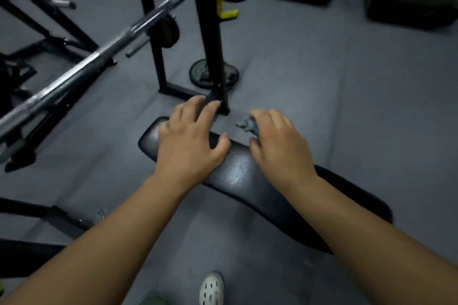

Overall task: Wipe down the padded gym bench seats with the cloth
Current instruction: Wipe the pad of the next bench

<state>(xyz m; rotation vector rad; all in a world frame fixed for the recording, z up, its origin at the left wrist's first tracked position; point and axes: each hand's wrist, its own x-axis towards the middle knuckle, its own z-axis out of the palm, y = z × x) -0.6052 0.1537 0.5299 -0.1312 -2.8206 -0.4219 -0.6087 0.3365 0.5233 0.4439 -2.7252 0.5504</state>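
- Bench pad (238,176): black, glossy, long and narrow, with pale scuffs at mid-length; set diagonally over grey floor (347,106).
- Cloth (246,126): blue-grey, crumpled, held at the pad's far edge.
- Counted: one pad, one cloth, two hands.
- Left hand (190,141): fingers spread, relaxed, over the pad's rounded end; contact cannot be told.
- Right hand (280,146): fingers curled round the cloth.

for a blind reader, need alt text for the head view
Two hands reach over a black padded bench: the right hand grips a blue-grey cloth, the left hand is spread open over the bench's end. Beyond, a barbell crosses a black rack, a weight plate on the grey floor.
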